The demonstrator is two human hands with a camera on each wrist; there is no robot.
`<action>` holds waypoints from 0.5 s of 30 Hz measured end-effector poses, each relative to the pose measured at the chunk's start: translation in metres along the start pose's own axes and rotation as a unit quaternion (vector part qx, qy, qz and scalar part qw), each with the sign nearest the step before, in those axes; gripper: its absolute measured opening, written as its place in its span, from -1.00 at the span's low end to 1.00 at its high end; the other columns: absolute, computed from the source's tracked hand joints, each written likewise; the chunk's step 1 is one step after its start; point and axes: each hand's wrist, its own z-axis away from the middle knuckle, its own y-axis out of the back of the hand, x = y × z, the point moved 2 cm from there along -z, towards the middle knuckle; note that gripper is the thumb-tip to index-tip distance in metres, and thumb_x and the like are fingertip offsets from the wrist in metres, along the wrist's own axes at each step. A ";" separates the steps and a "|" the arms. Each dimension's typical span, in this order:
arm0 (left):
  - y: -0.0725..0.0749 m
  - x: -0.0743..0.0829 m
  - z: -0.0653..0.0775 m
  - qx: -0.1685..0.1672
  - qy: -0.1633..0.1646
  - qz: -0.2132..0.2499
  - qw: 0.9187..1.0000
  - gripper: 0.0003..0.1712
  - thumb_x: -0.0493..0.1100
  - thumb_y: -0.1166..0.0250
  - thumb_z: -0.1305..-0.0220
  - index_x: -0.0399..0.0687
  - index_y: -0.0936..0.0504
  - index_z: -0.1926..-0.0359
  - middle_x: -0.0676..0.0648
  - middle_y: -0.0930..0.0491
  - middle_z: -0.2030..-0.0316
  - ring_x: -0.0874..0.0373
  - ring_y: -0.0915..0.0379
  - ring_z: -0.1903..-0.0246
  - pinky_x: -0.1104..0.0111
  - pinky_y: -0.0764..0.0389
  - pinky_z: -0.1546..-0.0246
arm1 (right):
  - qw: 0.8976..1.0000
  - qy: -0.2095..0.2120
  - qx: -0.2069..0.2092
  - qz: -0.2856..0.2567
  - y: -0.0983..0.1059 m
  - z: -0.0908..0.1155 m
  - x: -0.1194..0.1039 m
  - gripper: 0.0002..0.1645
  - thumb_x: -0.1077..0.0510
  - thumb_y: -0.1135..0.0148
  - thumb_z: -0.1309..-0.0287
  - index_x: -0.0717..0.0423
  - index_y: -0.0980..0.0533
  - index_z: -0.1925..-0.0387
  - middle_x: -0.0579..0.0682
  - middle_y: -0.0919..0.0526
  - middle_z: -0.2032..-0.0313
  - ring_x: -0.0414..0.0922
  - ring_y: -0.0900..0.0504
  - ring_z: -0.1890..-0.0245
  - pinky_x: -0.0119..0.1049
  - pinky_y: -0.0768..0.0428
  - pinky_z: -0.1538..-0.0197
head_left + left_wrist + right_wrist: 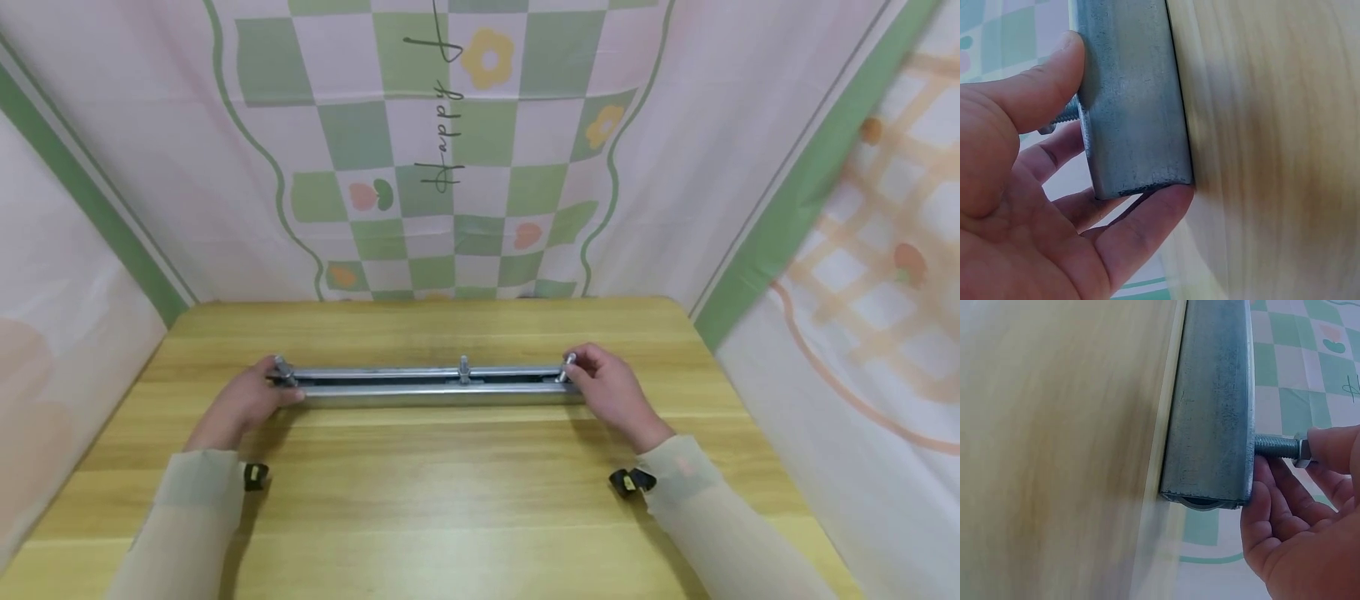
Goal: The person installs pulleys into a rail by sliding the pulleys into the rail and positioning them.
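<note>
A long metal strut channel [435, 400] lies across the wooden table with its slot facing up. Three threaded bolts stand in the slot: a left bolt [282, 367], a middle bolt [464, 369] and a right bolt [567, 367]. My left hand [251, 400] grips the channel's left end; in the left wrist view the thumb presses its upper edge and fingertips meet the cut end [1141, 187]. With thumb and fingers, my right hand [613, 393] pinches the right bolt at its nut [1302, 451], other fingers against the channel's side.
The wooden table [420, 500] extends in front of and behind the channel. A patterned cloth [487, 167] hangs along its back edge, with more cloth at both sides. Small black devices sit at the left wrist [256, 477] and the right wrist [632, 482].
</note>
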 end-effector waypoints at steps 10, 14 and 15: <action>-0.008 -0.001 0.001 0.011 -0.030 -0.009 0.999 0.12 0.20 -0.22 -0.38 -0.43 0.19 -0.51 -0.64 0.02 -0.36 -0.62 0.04 -0.29 -0.39 -0.06 -0.23 | 1.000 -0.013 -0.009 0.005 0.006 0.002 0.003 -0.57 0.14 -0.16 -0.40 0.20 -0.46 -0.22 0.16 -0.61 -0.06 0.12 -0.58 -0.07 0.06 -0.56 -0.12; -0.006 0.006 0.016 0.037 -0.037 -0.068 0.996 0.14 0.26 -0.19 -0.38 -0.45 0.18 -0.51 -0.70 0.10 -0.35 -0.67 0.08 -0.26 -0.42 -0.06 -0.20 | 0.999 -0.015 -0.006 0.045 0.013 0.007 -0.002 -0.42 0.02 -0.14 -0.42 0.17 -0.35 -0.36 0.22 -0.49 -0.23 0.19 -0.48 -0.19 0.15 -0.48 -0.19; -0.004 0.010 0.023 0.043 -0.035 -0.078 0.995 0.15 0.29 -0.17 -0.37 -0.44 0.18 -0.51 -0.70 0.13 -0.35 -0.68 0.10 -0.25 -0.43 -0.06 -0.19 | 0.998 -0.013 -0.002 0.059 0.016 0.008 -0.004 -0.37 -0.01 -0.13 -0.43 0.17 -0.32 -0.39 0.24 -0.44 -0.28 0.22 -0.44 -0.22 0.19 -0.44 -0.21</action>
